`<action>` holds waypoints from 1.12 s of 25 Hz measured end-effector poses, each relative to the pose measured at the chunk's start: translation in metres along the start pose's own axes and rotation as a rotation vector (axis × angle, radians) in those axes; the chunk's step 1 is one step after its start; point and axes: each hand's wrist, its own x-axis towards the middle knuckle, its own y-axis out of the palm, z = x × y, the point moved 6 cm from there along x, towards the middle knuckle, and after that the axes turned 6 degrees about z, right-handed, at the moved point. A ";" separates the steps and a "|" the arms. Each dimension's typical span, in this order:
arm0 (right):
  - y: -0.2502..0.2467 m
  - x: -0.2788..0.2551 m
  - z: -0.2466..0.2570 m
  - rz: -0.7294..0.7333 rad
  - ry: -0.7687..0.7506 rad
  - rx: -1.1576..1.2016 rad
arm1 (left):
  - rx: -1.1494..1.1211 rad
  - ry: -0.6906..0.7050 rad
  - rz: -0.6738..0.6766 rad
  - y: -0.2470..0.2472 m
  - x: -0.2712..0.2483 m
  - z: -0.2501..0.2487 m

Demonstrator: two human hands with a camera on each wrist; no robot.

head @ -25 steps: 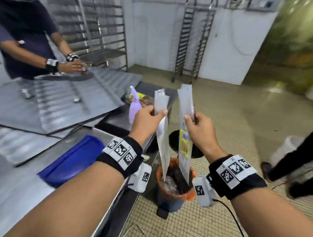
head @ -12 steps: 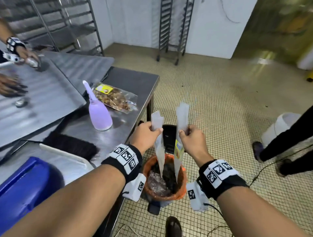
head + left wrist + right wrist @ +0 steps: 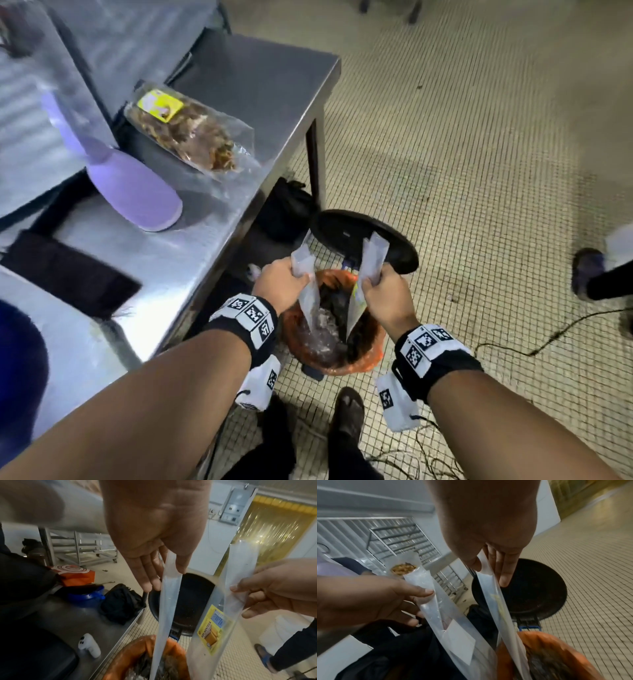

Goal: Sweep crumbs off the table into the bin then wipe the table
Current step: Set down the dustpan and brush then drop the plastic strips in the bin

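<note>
At lower centre, the orange-lined bin [image 3: 330, 329] holds dark waste, apparently crumbs. Left hand [image 3: 281, 286] and right hand [image 3: 385, 298] each pinch the clear bag [image 3: 310, 294], grips clenched on it.

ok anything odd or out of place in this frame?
Nothing spilled. The left hand and right hand each hold an empty plastic bag over the bin, not crumbs. A full snack bag sits on the table.
</note>
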 end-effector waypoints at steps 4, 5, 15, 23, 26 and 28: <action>0.042 0.033 -0.047 0.065 0.099 -0.055 | 0.037 -0.039 0.085 0.039 0.042 0.026; 0.054 0.041 -0.058 0.075 0.118 -0.062 | 0.055 -0.049 0.107 0.050 0.052 0.033; 0.168 0.102 -0.158 0.118 0.210 -0.213 | 0.301 -0.057 0.192 0.154 0.143 0.109; 0.219 0.131 -0.217 0.208 0.284 -0.167 | 0.369 0.105 0.207 0.219 0.182 0.137; 0.228 0.143 -0.228 0.238 0.290 -0.108 | 0.339 0.128 0.245 0.238 0.197 0.153; 0.227 0.146 -0.229 0.239 0.274 -0.112 | 0.428 0.134 0.236 0.246 0.206 0.165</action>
